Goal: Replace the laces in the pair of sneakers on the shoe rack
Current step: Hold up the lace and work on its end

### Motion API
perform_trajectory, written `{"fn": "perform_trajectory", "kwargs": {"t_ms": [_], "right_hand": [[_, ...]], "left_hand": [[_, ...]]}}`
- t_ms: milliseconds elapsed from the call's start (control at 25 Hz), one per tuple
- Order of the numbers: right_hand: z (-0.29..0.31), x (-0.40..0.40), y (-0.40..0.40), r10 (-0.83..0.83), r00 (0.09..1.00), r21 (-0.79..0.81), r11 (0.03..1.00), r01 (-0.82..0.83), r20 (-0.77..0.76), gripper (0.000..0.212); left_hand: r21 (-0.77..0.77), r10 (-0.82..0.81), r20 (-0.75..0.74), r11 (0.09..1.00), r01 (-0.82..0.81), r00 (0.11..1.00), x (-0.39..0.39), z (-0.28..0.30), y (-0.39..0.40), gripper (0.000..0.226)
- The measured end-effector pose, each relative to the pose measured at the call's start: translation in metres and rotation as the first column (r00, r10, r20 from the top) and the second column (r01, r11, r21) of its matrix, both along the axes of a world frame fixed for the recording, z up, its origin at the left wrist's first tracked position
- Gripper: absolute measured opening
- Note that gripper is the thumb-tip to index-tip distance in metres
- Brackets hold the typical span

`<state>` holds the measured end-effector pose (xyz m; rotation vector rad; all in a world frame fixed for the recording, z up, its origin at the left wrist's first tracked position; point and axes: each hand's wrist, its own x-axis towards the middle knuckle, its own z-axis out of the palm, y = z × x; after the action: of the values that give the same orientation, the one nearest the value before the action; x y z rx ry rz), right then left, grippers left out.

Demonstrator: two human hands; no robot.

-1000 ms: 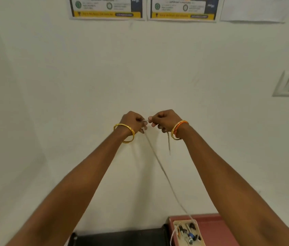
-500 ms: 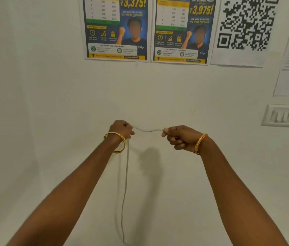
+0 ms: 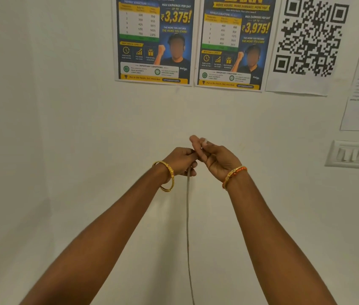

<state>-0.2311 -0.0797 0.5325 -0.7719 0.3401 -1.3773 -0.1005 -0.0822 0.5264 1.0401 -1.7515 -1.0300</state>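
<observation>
Nearest the camera, both forearms reach up and forward, and a thin grey lace hangs straight down between them, running out of view at the bottom edge. At its top the left hand, with a gold bangle on the wrist, has its fingers curled round the lace. The right hand, with an orange bracelet, touches the left and pinches something pale at its raised fingertips, probably the lace's end, though the view is too small to be sure. Beyond them is a plain wall with two blue posters, a QR-code sheet and a switch plate. Neither sneakers nor shoe rack are in view, so I judge the lace is being drawn out or gathered, well away from the shoes. How much lacing is done cannot be told; threading seems left to do
</observation>
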Motion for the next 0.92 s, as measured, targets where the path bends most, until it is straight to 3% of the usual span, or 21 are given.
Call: {"fn": "perform_trajectory", "kwargs": {"t_ms": [160,240,320,400,440,480,680,840,920], "right_hand": [[-0.005,0.005,-0.007,-0.329,0.944,-0.012,0.944,0.329,0.01,0.013],[-0.011,0.007,-0.009,-0.482,0.873,-0.08,0.876,0.476,-0.076,0.015],[-0.022,0.006,-0.01,-0.634,0.723,-0.264,0.773,0.578,-0.274,0.015],[-0.035,0.006,-0.011,-0.724,0.511,-0.481,0.69,0.541,-0.463,0.012],[-0.04,0.005,-0.01,-0.722,0.463,-0.531,0.692,0.488,-0.515,0.01],[-0.044,0.005,-0.008,-0.69,0.475,-0.538,0.723,0.433,-0.546,0.009],[-0.042,-0.002,0.01,-0.283,0.749,-0.319,0.942,0.101,-0.599,0.024],[-0.033,-0.011,0.018,-0.068,0.934,-0.201,0.98,-0.004,-0.349,0.029],[-0.032,-0.009,0.017,-0.039,0.981,-0.203,0.979,-0.001,-0.189,0.029]], "left_hand": [[-0.138,0.034,0.23,0.99,-0.002,0.973,0.002,0.002,0.001,0.028],[-0.228,0.081,0.326,0.974,-0.005,0.942,0.001,0.003,0.004,0.029],[-0.331,0.152,0.365,0.943,-0.024,0.919,0.001,0.005,0.006,0.029],[-0.413,0.219,0.354,0.909,-0.058,0.909,0.004,0.008,0.004,0.029],[-0.443,0.248,0.339,0.893,-0.079,0.907,0.005,0.01,0.002,0.028],[-0.466,0.273,0.321,0.879,-0.099,0.907,0.007,0.011,-0.001,0.027],[-0.45,0.278,0.162,0.875,-0.18,0.947,0.014,0.007,-0.019,0.026],[-0.178,0.152,-0.11,0.969,-0.17,0.982,0.013,-0.01,-0.029,0.03],[-0.013,0.099,-0.149,0.995,-0.102,0.984,0.01,-0.021,-0.028,0.027]]}}
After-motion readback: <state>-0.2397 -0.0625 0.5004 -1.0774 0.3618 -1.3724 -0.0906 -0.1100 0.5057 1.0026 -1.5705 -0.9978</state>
